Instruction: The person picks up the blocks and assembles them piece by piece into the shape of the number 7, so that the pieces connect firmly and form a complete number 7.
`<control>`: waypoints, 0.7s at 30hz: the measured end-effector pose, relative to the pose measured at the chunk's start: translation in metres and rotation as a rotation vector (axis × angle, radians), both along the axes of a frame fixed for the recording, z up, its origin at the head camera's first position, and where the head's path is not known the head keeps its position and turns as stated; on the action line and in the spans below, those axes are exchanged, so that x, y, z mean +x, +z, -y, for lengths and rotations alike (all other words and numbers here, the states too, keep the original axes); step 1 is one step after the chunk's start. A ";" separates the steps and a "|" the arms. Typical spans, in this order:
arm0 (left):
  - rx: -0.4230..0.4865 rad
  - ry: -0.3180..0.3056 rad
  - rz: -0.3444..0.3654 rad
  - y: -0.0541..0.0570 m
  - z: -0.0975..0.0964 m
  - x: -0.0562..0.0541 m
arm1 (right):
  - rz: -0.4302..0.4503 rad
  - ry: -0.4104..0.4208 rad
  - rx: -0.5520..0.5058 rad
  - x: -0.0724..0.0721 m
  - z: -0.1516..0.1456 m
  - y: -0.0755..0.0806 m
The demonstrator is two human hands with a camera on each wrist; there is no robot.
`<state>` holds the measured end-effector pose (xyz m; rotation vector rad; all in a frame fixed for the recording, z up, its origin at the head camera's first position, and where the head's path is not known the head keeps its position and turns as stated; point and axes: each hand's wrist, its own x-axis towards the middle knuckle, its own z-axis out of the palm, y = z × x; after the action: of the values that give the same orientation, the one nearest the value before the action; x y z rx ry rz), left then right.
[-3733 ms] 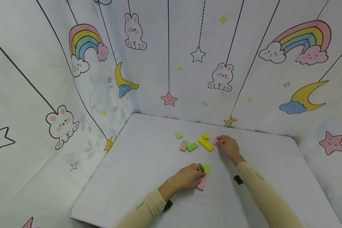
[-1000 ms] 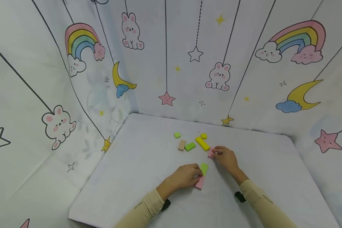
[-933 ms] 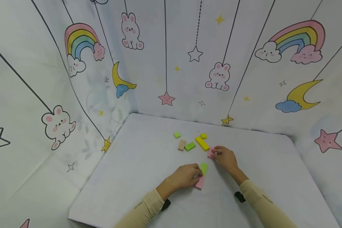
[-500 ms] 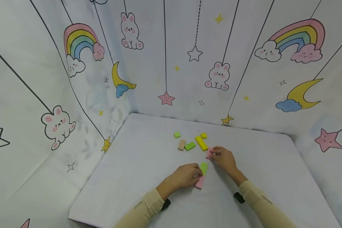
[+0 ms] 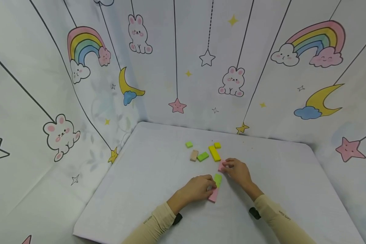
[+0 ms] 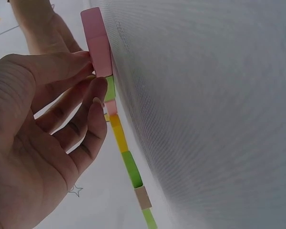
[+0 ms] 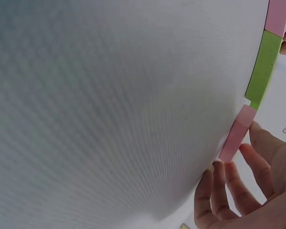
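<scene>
My left hand (image 5: 194, 188) pinches a longer pink block (image 5: 214, 196) near where its far end meets a light green block (image 5: 218, 179). Both lie flat, end to end in one line. My right hand (image 5: 238, 172) pinches a smaller pink block (image 5: 221, 166) between thumb and fingers, on the table just beyond the green block's far end. In the right wrist view this small pink block (image 7: 238, 134) sits very close to the green block (image 7: 264, 69); whether they touch I cannot tell. The left fingertips partly cover the green block in the left wrist view.
Beyond the hands lie a long yellow block (image 5: 214, 153), a small yellow block (image 5: 217, 145), a green block (image 5: 203, 156), a wooden-coloured block (image 5: 194, 155) and a small light green block (image 5: 189, 144). A white cloth covers the table (image 5: 134, 189); printed curtains (image 5: 198, 84) stand behind it.
My right hand has slid the small pink block from right of the yellow blocks leftward and nearer, towards the light green block's far end. My left hand has stayed in place.
</scene>
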<state>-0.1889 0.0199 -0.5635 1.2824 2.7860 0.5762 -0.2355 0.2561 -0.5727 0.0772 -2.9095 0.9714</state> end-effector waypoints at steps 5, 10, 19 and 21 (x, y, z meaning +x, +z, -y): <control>0.000 -0.007 -0.002 0.001 0.001 0.000 | 0.008 -0.004 -0.006 0.003 0.004 0.002; -0.005 -0.003 -0.003 0.001 0.001 0.000 | 0.000 0.000 -0.006 0.005 0.007 0.003; 0.002 0.009 0.007 0.000 0.000 0.001 | -0.028 0.010 0.010 0.008 0.009 0.004; 0.003 0.008 0.006 0.000 0.000 0.001 | -0.033 0.015 0.012 0.009 0.009 0.005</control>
<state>-0.1881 0.0194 -0.5631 1.2686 2.7882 0.5844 -0.2268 0.2474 -0.5677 0.1145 -2.8893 0.9460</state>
